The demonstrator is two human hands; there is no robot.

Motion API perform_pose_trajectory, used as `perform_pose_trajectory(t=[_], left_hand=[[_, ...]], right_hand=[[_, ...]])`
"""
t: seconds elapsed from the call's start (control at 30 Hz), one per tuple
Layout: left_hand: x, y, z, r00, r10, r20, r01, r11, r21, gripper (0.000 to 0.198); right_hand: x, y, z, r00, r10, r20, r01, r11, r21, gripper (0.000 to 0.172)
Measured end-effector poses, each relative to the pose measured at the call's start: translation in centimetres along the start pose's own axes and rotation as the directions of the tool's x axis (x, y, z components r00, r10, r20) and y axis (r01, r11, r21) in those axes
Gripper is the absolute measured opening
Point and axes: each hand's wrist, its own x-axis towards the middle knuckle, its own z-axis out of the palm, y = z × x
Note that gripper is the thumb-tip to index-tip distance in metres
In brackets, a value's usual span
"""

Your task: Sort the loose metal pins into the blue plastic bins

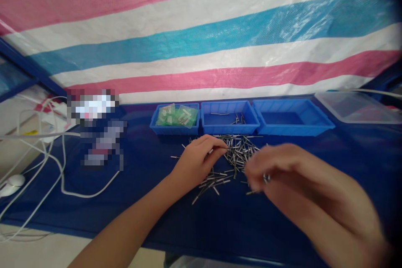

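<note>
A loose pile of thin metal blind rivets (240, 155) lies on the blue table in front of the bins. My left hand (201, 155) reaches over the pile's left part, thumb and forefinger pinched on a rivet at its middle. Closer to the camera, my right hand (292, 176) is curled closed at the pile's right side and slightly blurred. Small shiny metal ends show between its fingers; how many pieces it holds is hidden. The middle blue bin (230, 129) has a few rivets on its floor.
The left blue bin (175, 131) holds green-tinted bags of small pale parts. At right stand another blue bin (295, 129) and a translucent plastic lid (361, 106). White cables (63, 167) and a white mouse (14, 183) lie at left. A striped sheet (201, 42) hangs behind.
</note>
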Motion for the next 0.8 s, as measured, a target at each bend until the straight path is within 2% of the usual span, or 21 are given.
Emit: perform_pose_trajectory(t=[0.03, 0.07, 0.17, 0.23, 0.37, 0.47, 0.6, 0.7, 0.8], left_hand=[[0.0, 0.1, -0.1, 1.000, -0.014, -0.026, 0.012, 0.998, -0.062, 0.014], [0.0, 0.2, -0.1, 0.999, -0.026, -0.046, 0.020, 0.994, -0.112, 0.013], [-0.1, 0.3, -0.1, 0.996, -0.063, -0.058, 0.050, 0.977, -0.207, 0.011], [-0.2, 0.3, 0.1, 0.992, -0.115, -0.052, 0.099, 0.963, -0.251, 0.012], [-0.5, 0.2, 0.4, 0.968, -0.251, -0.027, 0.215, 0.877, -0.430, 0.021], [-0.5, 0.3, 0.6, 0.949, -0.314, 0.010, 0.268, 0.795, -0.544, 0.019], [-0.5, 0.6, 0.5, 0.947, -0.320, 0.006, 0.269, 0.787, -0.555, 0.013], [-0.6, 0.8, 0.4, 0.959, -0.279, -0.042, 0.223, 0.841, -0.493, 0.013], [-0.7, 0.7, 0.3, 0.969, -0.236, -0.071, 0.190, 0.900, -0.393, 0.014]], right_hand=[[0.7, 0.2, -0.5, 0.994, -0.017, -0.112, 0.012, 0.999, -0.049, 0.011], [1.5, 0.8, -0.7, 0.992, -0.017, -0.127, 0.005, 0.995, -0.101, 0.010], [2.9, 3.1, -0.1, 0.998, 0.055, 0.033, -0.050, 0.990, -0.134, 0.016], [3.1, 4.2, 0.6, 0.989, 0.087, 0.117, -0.076, 0.992, -0.096, 0.020], [2.6, 4.6, 1.0, 0.980, 0.122, 0.160, -0.132, 0.990, 0.054, 0.025], [2.5, 4.2, 1.1, 0.973, 0.154, 0.171, -0.180, 0.973, 0.148, 0.028], [2.6, 4.1, 1.2, 0.959, 0.212, 0.190, -0.252, 0.941, 0.226, 0.028], [2.7, 4.3, 1.3, 0.947, 0.244, 0.209, -0.295, 0.918, 0.264, 0.030], [2.7, 4.3, 1.5, 0.957, 0.252, 0.145, -0.285, 0.906, 0.313, 0.025]])
